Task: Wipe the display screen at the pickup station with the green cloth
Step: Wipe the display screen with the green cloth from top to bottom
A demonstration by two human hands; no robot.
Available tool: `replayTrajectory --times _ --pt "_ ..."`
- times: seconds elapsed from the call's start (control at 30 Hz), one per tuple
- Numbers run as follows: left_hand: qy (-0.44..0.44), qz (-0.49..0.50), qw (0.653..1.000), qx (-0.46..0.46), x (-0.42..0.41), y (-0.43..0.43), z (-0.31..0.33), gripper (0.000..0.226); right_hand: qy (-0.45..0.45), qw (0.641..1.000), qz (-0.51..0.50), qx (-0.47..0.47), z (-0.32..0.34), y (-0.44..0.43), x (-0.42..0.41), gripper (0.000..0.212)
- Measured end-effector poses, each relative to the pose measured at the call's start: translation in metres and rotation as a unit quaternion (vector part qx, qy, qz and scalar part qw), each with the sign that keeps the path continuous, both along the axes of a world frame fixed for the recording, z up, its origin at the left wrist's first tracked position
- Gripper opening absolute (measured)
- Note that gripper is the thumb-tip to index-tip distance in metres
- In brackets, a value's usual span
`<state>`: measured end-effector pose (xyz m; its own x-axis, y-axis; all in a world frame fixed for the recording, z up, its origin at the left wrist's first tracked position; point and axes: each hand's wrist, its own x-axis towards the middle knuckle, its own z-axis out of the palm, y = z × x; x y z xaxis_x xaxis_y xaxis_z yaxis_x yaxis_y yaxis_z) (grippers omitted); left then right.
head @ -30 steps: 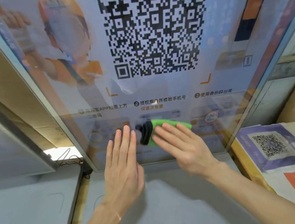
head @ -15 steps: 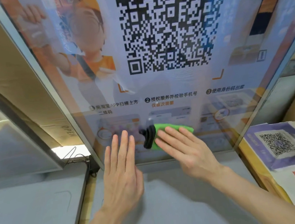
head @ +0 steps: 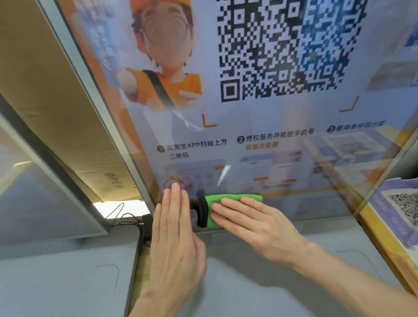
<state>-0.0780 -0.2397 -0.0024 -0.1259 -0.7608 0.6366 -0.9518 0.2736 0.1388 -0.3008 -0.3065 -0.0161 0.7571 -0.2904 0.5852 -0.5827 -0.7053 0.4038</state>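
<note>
Two hands on one display screen (head: pixel 263 128), left hand (head: pixel 174 239) flat, right hand (head: pixel 254 222) flat, pressing one green cloth (head: pixel 229 199)

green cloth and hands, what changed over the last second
The right hand slid the green cloth down and left to the display screen bottom edge. The left hand still rests flat beside it; no grip changed.

left hand (head: pixel 174 237): flat, fingers together | right hand (head: pixel 254 227): flat, fingers extended, pressing down
</note>
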Motion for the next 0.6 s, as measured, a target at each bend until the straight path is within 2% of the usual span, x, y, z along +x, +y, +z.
replayTrajectory --times 0.17,0.23,0.43,0.5,0.6 --pt "0.000 -0.012 1.000 -0.004 0.002 0.000 0.000 0.087 -0.155 0.987 -0.020 -0.021 0.035 -0.007 0.025 0.055" --pt "0.000 -0.012 1.000 -0.006 0.004 0.001 0.000 0.086 -0.146 0.989 -0.017 -0.027 0.027 -0.008 0.025 0.053" --pt "0.006 0.008 1.000 -0.012 0.014 0.003 -0.005 0.085 0.027 0.999 0.008 0.020 -0.021 0.003 0.002 0.052" --pt "0.010 0.020 1.000 -0.011 0.021 0.005 -0.008 0.085 0.002 1.000 0.002 0.027 -0.012 0.004 0.007 0.053" --pt "0.029 0.028 0.999 -0.008 0.028 0.006 -0.007 0.085 -0.124 0.992 -0.009 0.003 0.028 -0.001 0.035 0.054"
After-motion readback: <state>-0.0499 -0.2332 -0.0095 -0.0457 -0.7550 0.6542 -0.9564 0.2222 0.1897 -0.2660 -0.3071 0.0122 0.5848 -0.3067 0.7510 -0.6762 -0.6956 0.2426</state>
